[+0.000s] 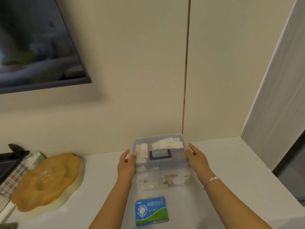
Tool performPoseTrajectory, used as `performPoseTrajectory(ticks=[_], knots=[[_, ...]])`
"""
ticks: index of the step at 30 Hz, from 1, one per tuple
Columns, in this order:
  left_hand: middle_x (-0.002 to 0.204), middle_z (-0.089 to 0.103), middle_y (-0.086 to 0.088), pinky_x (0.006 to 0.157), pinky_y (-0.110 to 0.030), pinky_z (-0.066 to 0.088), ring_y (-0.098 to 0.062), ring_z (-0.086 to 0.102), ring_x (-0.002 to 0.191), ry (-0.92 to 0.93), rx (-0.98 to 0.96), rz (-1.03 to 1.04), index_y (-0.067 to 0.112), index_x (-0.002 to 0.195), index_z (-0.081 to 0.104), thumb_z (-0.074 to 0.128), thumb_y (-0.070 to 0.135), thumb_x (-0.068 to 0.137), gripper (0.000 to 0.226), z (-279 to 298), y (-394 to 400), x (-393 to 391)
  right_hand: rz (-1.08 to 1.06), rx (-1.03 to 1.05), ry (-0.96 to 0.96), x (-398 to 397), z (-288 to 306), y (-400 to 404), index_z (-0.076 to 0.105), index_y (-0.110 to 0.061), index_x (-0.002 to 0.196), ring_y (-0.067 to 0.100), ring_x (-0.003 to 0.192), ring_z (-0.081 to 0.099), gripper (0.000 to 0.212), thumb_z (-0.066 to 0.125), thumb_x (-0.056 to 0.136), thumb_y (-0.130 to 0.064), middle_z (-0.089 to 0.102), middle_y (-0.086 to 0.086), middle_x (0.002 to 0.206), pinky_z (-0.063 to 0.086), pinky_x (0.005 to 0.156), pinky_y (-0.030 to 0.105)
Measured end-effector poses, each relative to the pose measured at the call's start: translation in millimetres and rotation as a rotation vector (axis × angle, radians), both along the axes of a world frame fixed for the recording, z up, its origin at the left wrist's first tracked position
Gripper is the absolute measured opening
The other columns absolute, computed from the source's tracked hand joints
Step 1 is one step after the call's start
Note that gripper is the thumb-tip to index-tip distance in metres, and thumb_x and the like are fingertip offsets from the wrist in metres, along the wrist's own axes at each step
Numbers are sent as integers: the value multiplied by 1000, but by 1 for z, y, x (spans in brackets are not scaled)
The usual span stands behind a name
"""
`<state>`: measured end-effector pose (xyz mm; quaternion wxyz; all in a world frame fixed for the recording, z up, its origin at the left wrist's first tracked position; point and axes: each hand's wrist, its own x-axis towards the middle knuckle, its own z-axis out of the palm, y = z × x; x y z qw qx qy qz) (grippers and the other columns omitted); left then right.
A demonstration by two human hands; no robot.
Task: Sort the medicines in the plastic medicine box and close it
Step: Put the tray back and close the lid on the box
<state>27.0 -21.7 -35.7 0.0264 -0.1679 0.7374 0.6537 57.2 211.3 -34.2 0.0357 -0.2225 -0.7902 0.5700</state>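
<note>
Left hand point(126, 164), right hand point(196, 157) grasping medicine box point(160, 162) sides | blue packet point(151, 211) near front | yellow dish point(49, 180) left

Home living room, wall-mounted television point(38, 42), white counter point(231, 171), lidded snack tray point(47, 180)
</note>
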Motion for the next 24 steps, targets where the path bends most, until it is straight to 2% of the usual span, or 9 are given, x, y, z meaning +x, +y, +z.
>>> performPoseTrajectory(ticks=[2, 4, 7, 9, 11, 13, 16, 19, 24], knots=[[140, 46, -11, 98, -40, 44, -27, 52, 114, -74, 30, -41, 22, 140, 37, 49, 42, 91, 54, -2, -3, -1, 5, -142, -60, -1, -3, 0, 40, -16, 138, 28, 125, 47, 56, 45, 91, -46, 46, 9, 141, 41, 103, 41], [139, 47, -11, 101, -49, 43, -31, 51, 119, -183, 85, -76, 19, 140, 35, 50, 51, 87, 64, -4, -6, -2, 7, -250, -176, 0, -4, 2, 53, -7, 122, 26, 101, 60, 61, 45, 86, -56, 61, 12, 118, 53, 78, 36], [137, 48, -11, 101, -43, 42, -33, 49, 122, -141, -47, -6, 9, 139, 37, 56, 50, 84, 71, -7, -7, -5, -34, -178, -212, -2, -4, 6, 58, -1, 98, 22, 76, 60, 62, 51, 81, -59, 63, 12, 92, 48, 62, 29], [107, 60, -4, 83, -34, 46, -31, 56, 106, -7, -141, 69, 9, 115, 57, 60, 42, 84, 45, -8, -5, -4, -83, -33, -135, -5, -5, 6, 57, -6, 95, 23, 76, 58, 51, 52, 82, -55, 61, 11, 89, 44, 62, 29], [76, 62, 3, 63, -24, 44, -26, 60, 82, 91, -175, 65, 20, 78, 60, 58, 39, 86, 21, -8, -1, 1, -92, 51, -19, -5, -6, 1, 58, -10, 83, 20, 68, 54, 39, 51, 86, -48, 59, 5, 75, 41, 55, 26], [70, 61, 9, 58, -21, 41, -15, 60, 71, 134, -202, 59, 23, 77, 60, 55, 37, 89, 19, -9, 0, 3, -105, 111, 53, -2, -8, -6, 61, -14, 86, 18, 67, 53, 34, 47, 90, -44, 58, -1, 71, 39, 51, 23], [69, 61, 15, 59, -20, 43, -6, 58, 68, 195, -228, 69, 29, 85, 61, 56, 34, 89, 8, -9, 0, 4, -141, 252, 81, 0, -8, -10, 59, -17, 118, 18, 75, 57, 41, 42, 93, -43, 69, 6, 96, 39, 54, 23], [74, 66, 11, 64, -24, 46, -7, 62, 72, 195, -200, 92, 24, 95, 68, 58, 32, 88, 15, -9, 0, 3, -109, 354, 107, -5, -9, -9, 60, -22, 119, 19, 72, 57, 36, 40, 94, -39, 70, 7, 94, 40, 54, 25], [121, 65, -10, 80, -24, 45, -21, 63, 100, 193, -279, 84, 7, 121, 61, 55, 30, 91, 39, -6, 6, -5, -63, 380, 125, -16, -9, -4, 51, -23, 131, 26, 87, 63, 39, 40, 95, -35, 70, 10, 107, 40, 60, 24]])
